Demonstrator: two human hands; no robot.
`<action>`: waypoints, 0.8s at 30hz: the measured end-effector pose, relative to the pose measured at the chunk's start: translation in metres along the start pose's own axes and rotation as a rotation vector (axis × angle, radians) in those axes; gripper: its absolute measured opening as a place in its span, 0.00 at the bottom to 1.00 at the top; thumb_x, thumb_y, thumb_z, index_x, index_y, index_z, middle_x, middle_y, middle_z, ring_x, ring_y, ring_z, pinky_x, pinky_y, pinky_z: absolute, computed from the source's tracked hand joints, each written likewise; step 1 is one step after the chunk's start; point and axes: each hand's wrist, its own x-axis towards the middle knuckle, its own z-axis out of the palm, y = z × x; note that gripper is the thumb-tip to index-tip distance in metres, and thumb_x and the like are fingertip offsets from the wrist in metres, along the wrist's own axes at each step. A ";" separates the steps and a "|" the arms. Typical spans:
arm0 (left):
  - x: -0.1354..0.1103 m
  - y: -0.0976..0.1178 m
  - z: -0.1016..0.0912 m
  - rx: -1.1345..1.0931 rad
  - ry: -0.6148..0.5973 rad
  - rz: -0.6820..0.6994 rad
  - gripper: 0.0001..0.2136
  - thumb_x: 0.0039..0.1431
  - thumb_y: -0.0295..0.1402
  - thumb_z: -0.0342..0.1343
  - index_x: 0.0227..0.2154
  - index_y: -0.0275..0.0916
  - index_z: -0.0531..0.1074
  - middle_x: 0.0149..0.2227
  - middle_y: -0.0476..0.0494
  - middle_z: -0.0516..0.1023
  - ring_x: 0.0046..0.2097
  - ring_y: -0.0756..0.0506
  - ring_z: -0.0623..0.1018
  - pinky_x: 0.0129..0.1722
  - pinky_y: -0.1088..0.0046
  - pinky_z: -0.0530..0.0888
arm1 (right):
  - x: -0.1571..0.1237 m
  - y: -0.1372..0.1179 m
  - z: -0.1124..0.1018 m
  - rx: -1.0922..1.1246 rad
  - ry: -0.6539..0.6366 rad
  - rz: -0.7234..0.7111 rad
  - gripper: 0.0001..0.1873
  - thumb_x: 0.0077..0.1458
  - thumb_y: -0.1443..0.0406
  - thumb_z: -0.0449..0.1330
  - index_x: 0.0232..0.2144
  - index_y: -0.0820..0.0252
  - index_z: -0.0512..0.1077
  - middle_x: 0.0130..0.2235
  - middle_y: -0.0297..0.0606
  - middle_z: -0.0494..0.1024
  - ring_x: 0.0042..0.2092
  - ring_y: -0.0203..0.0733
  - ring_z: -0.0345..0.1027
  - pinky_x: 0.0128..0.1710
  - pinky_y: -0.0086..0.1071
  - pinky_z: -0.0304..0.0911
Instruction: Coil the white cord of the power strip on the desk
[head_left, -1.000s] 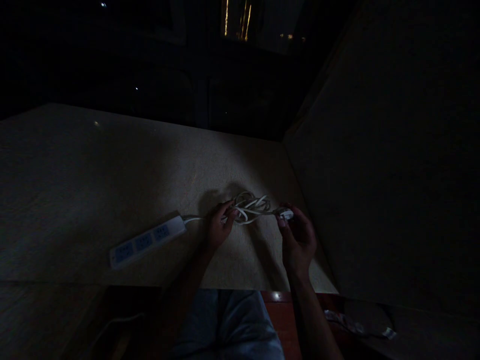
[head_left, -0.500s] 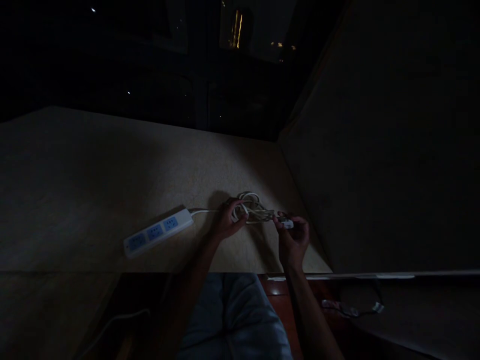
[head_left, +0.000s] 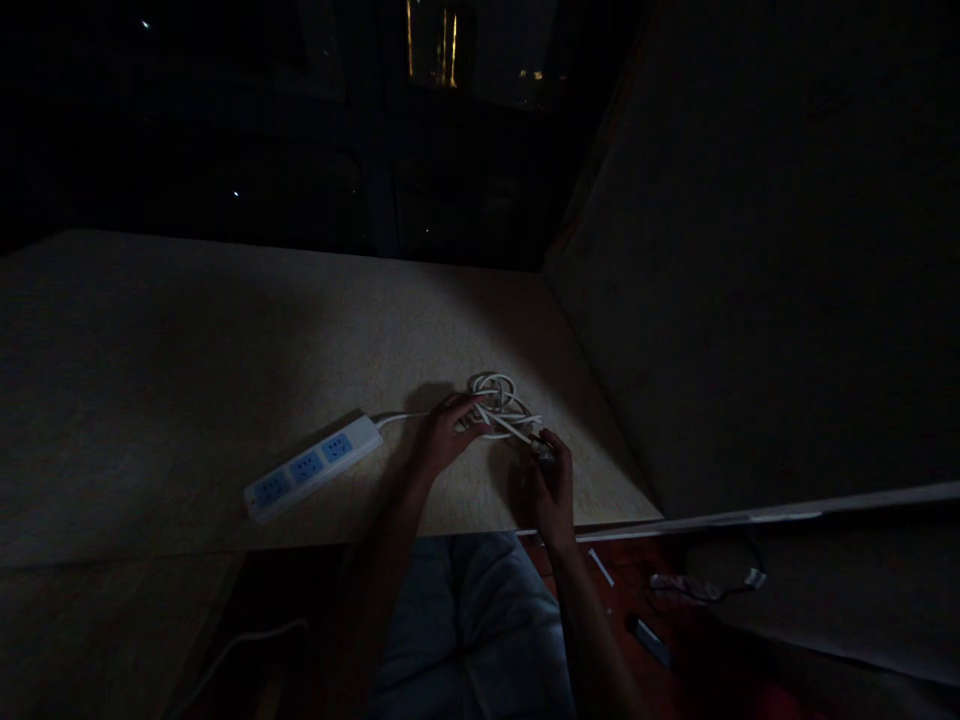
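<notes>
A white power strip [head_left: 315,468] with blue socket faces lies slantwise on the pale stone-like ledge. Its white cord [head_left: 499,385] runs right into a loose, looped bundle. My left hand [head_left: 452,432] is closed around the left side of that bundle, thumb below and fingers above. To the right, my right hand [head_left: 553,485] grips the plug [head_left: 541,450] at the cord's end, just off the bundle and near the ledge's front edge. Dim light hides the plug's details and part of the fingers.
Dark window panes [head_left: 300,130] stand behind the ledge [head_left: 225,330], and a dark wall [head_left: 750,300] bounds it on the right. Below, on the reddish floor, lie a dark oblong object [head_left: 649,640] and a thin black cable [head_left: 727,594]. Another white cord [head_left: 255,635] hangs at lower left.
My right hand has moved left and slightly toward me with the plug, closer to the bundle. My left hand keeps its hold on the cord. The view has shifted slightly.
</notes>
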 end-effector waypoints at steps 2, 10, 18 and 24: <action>0.000 -0.001 -0.001 0.032 -0.011 0.030 0.22 0.56 0.35 0.65 0.55 0.46 0.73 0.50 0.41 0.77 0.51 0.44 0.77 0.52 0.66 0.74 | 0.000 -0.002 0.002 -0.006 -0.045 -0.006 0.26 0.58 0.57 0.58 0.57 0.55 0.61 0.59 0.45 0.65 0.60 0.47 0.61 0.61 0.47 0.57; 0.001 0.000 -0.005 0.198 0.032 0.089 0.25 0.54 0.32 0.67 0.55 0.49 0.73 0.52 0.41 0.78 0.55 0.40 0.76 0.56 0.60 0.73 | 0.005 -0.005 0.020 0.105 -0.132 0.038 0.22 0.61 0.57 0.56 0.54 0.53 0.55 0.52 0.43 0.69 0.49 0.43 0.69 0.50 0.40 0.66; 0.001 0.011 -0.009 0.267 0.099 0.104 0.23 0.56 0.35 0.64 0.55 0.48 0.73 0.50 0.41 0.79 0.53 0.40 0.76 0.56 0.58 0.70 | 0.018 -0.015 0.048 0.129 -0.188 0.050 0.22 0.52 0.68 0.55 0.48 0.52 0.54 0.51 0.42 0.68 0.49 0.42 0.67 0.50 0.40 0.65; -0.003 0.015 -0.014 0.169 0.184 0.039 0.20 0.64 0.37 0.55 0.58 0.43 0.68 0.53 0.38 0.76 0.56 0.42 0.74 0.55 0.62 0.71 | 0.034 -0.016 0.065 0.187 -0.177 0.063 0.21 0.52 0.68 0.55 0.48 0.51 0.55 0.50 0.38 0.70 0.47 0.40 0.68 0.48 0.38 0.66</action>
